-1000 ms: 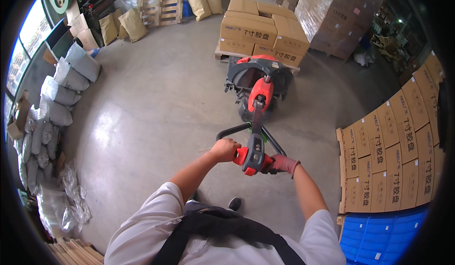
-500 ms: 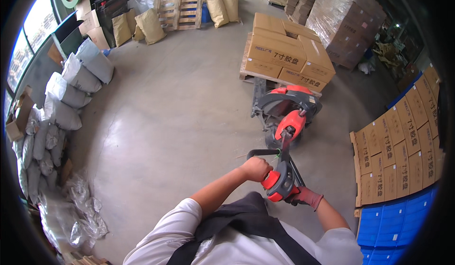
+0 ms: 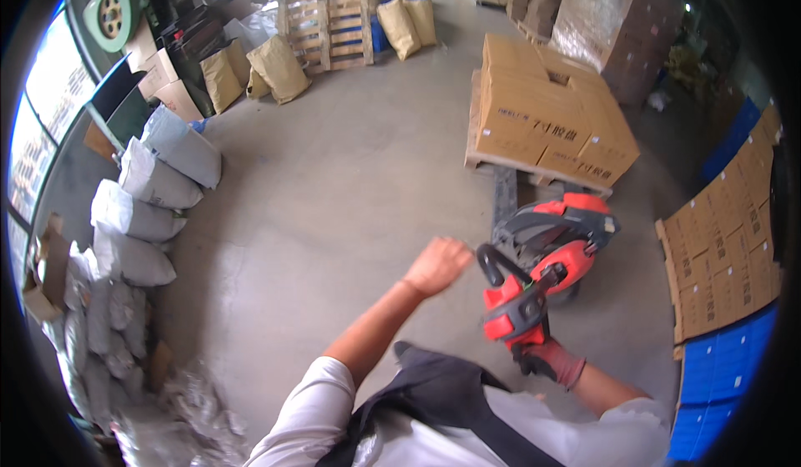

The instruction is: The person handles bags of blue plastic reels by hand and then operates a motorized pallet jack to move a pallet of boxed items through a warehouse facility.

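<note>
A red and black powered pallet truck (image 3: 567,262) stands right of centre, its forks under a wooden pallet (image 3: 534,166) loaded with brown cartons (image 3: 534,104). Its control handle (image 3: 517,310) leans back toward me. My right hand (image 3: 548,360), in a dark-palmed reddish glove, is closed on the near end of that handle. Bare and somewhat blurred, my left hand (image 3: 440,265) hangs in the air just left of the handle's black loop, apart from it. It holds nothing, and its fingers are loosely extended.
White sacks (image 3: 154,175) and plastic-wrapped bundles line the left wall. Tan sacks (image 3: 279,68) and an upright wooden pallet (image 3: 325,25) stand at the back. Stacked cartons (image 3: 726,242) and blue boxes (image 3: 722,375) line the right. A film-wrapped load (image 3: 613,29) stands far right.
My left hand has let go of the handle and moved slightly up and left. The handle has swung and now looks shorter. Truck and cartons appear farther right in view.
</note>
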Motion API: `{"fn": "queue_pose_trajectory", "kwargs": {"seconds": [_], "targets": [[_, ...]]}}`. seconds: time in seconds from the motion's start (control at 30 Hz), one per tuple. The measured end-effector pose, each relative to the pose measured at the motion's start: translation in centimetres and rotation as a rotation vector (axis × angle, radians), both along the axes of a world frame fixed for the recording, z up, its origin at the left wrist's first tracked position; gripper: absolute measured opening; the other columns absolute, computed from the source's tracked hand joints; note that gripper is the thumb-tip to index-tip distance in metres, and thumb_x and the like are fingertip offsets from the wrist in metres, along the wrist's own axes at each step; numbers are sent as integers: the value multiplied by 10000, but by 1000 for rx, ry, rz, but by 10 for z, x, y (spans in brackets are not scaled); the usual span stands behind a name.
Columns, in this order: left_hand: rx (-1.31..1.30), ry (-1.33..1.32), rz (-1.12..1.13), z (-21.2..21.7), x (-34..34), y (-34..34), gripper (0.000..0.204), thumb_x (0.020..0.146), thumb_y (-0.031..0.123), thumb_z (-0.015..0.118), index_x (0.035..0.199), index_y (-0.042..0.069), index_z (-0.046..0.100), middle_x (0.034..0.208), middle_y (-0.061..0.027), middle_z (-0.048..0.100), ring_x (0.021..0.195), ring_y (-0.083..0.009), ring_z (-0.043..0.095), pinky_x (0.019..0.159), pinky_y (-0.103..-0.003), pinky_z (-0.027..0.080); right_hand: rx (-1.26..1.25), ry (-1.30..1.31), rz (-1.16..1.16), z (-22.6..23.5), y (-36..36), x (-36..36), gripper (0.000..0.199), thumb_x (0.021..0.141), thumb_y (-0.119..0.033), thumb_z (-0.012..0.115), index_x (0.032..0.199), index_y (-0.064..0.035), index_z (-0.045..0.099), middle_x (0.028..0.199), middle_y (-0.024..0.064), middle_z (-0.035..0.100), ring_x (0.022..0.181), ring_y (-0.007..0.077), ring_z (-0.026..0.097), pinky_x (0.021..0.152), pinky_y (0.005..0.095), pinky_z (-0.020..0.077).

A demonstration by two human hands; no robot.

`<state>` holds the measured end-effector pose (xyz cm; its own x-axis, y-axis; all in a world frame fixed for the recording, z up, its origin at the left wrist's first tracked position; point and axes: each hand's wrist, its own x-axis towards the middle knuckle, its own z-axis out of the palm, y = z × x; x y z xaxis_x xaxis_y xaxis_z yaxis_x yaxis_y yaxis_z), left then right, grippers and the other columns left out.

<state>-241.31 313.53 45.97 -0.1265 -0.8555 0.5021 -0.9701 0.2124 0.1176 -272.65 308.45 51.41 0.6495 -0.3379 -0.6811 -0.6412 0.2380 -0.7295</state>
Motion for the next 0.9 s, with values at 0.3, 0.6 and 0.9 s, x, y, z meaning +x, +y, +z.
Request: {"fn": "queue_pose_trajectory", "kwargs": {"seconds": [0.3, 0.6, 0.9], "targets": [[391, 470, 1049, -133, 219, 352, 285, 739, 134, 665, 984, 65, 535, 919, -147, 582, 902, -343, 563, 762, -446, 466, 83, -25, -398, 32, 60, 195, 67, 836, -183, 594, 831, -117, 582, 647, -27, 536, 483, 76, 512, 403, 219, 331], [770, 879, 1152, -230, 389, 563, 216, 754, 226, 661, 932, 112, 618, 832, -144, 659, 815, -328, 639, 749, -434, 506, 112, -115, -625, 20, 108, 380, 75, 792, -59, 590, 814, -87, 524, 571, 11, 479, 433, 130, 484, 405, 261, 396], [446, 695, 834, -107, 733, 355, 179, 814, 221, 612, 947, 101, 602, 761, -159, 656, 742, -352, 635, 672, -443, 508, 130, -202, -721, 13, 161, 596, 96, 821, -138, 593, 792, -70, 531, 580, 36, 508, 468, 166, 520, 463, 294, 457]]}}
